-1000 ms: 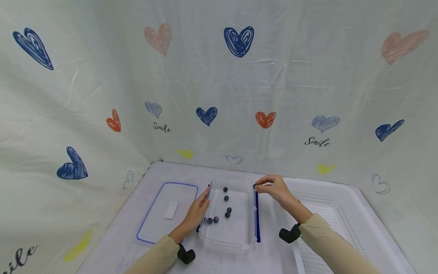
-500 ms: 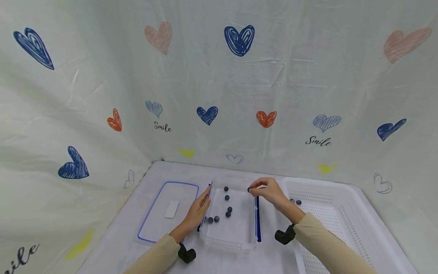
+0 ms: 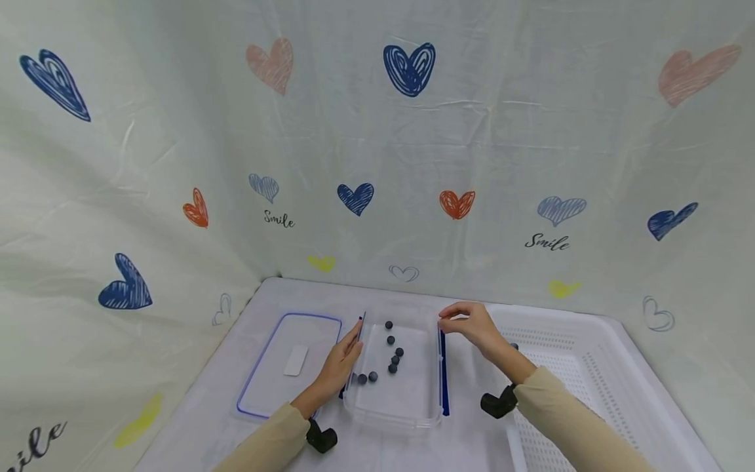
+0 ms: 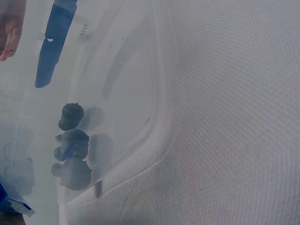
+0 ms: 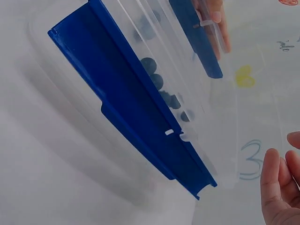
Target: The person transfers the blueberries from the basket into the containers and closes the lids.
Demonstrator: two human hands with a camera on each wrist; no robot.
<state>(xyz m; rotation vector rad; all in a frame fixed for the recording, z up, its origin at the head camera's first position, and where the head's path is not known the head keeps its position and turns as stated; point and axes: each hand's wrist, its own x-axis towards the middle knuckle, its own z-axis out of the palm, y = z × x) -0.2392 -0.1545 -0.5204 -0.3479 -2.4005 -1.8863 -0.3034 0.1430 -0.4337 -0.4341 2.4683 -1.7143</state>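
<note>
Lower berries [image 3: 395, 360] gently into the box [image 3: 401, 423]
Right hand [image 3: 466, 324], grip slightly parted, seemingly empty; left hand [image 3: 339, 364] straight-fingered along the box's side

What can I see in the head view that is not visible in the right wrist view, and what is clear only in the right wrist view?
Only the head view shows the blue-edged lid, the white card and the white basket.

Only the right wrist view shows the small slot in the right blue flap; from the head, this flap is a narrow strip.

Both show the clear box, dark berries, the left hand and the right hand.
</note>
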